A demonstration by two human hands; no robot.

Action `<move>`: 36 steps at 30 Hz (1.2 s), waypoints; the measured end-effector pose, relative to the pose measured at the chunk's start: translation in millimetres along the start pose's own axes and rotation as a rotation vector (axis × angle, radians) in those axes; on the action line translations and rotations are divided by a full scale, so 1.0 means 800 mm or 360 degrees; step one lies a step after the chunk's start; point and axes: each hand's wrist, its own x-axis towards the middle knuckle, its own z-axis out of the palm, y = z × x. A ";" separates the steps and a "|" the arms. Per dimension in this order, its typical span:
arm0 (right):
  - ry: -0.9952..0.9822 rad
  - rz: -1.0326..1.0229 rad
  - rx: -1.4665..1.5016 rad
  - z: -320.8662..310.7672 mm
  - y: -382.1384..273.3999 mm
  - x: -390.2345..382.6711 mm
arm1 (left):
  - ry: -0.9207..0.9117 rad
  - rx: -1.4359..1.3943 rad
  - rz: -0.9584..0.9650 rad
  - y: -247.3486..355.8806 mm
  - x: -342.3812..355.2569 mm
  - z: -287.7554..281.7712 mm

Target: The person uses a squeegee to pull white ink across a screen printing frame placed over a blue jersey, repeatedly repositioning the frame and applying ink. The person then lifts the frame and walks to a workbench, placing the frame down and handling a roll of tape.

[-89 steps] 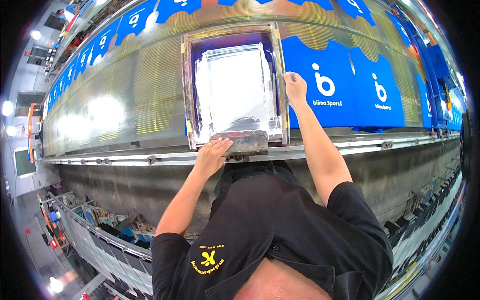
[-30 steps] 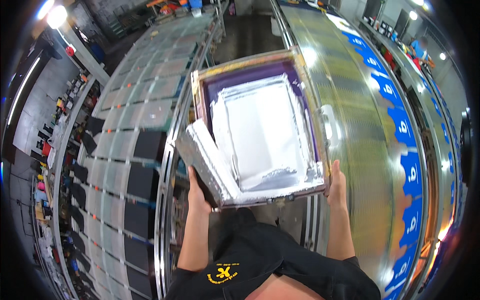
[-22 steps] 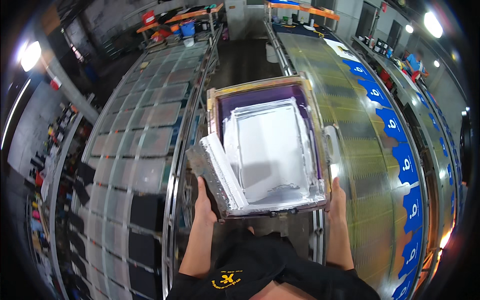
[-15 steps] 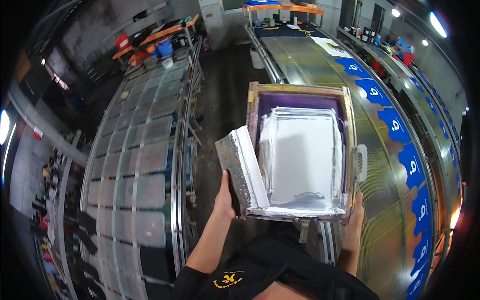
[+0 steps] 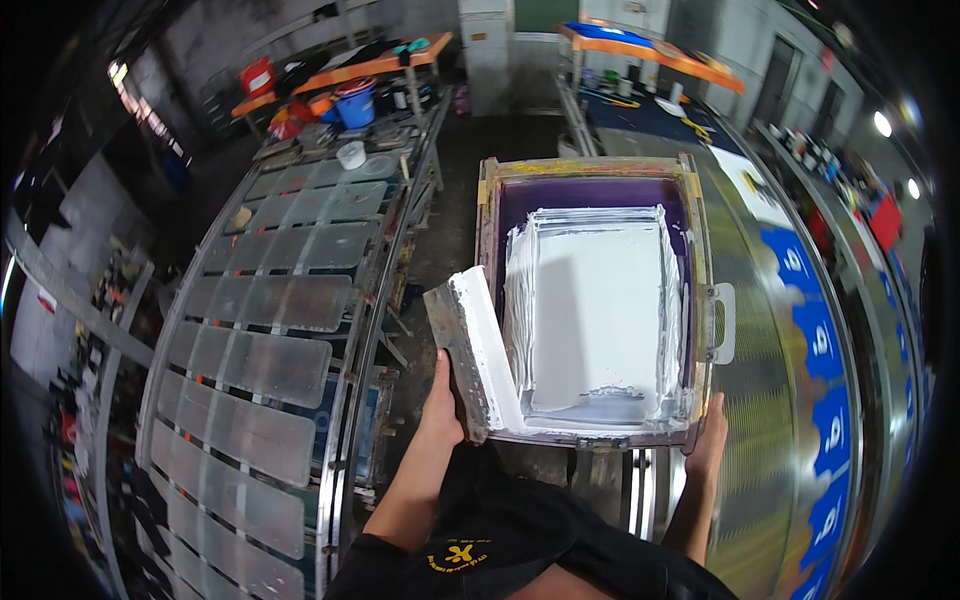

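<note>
A screen printing frame (image 5: 703, 250) is held up in front of me, its purple mesh coated with thick white ink (image 5: 610, 310). Over its lower left edge leans a wide squeegee (image 5: 462, 360), tilted, its long blade smeared white. My left hand (image 5: 440, 405) is closed at the squeegee's outer side, thumb up; its other fingers are hidden beneath, so whether they also clasp the frame is not visible. On the opposite side my right hand (image 5: 710, 435) grips the frame's lower right corner, with the thumb along the edge. A pale loop handle (image 5: 723, 322) sticks out above it.
To the left runs a long printing table (image 5: 250, 355) with grey rectangular plates. On the right, another long table (image 5: 750, 400) carries blue printed pieces (image 5: 822, 340) in a row. A dark aisle floor (image 5: 500, 135) lies between. A blue bucket (image 5: 356, 105) and white tub (image 5: 351, 155) stand far left.
The surroundings have shifted: the far benches look closer and further right, and the blue pieces have slid down and right. Frame and squeegee stay in my hands, slightly further left in view.
</note>
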 end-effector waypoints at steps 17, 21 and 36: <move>0.0551 -0.0204 0.0220 0.362 -0.049 0.499 | -0.0352 -0.0143 -0.0409 0.256 0.686 0.187; 0.0332 -0.0432 0.0247 0.455 -0.076 0.623 | -0.0296 -0.0070 -0.0297 0.299 0.829 0.233; -0.0252 -0.0470 -0.0713 0.900 -0.313 1.142 | -0.0261 -0.0073 0.0431 0.503 1.297 0.332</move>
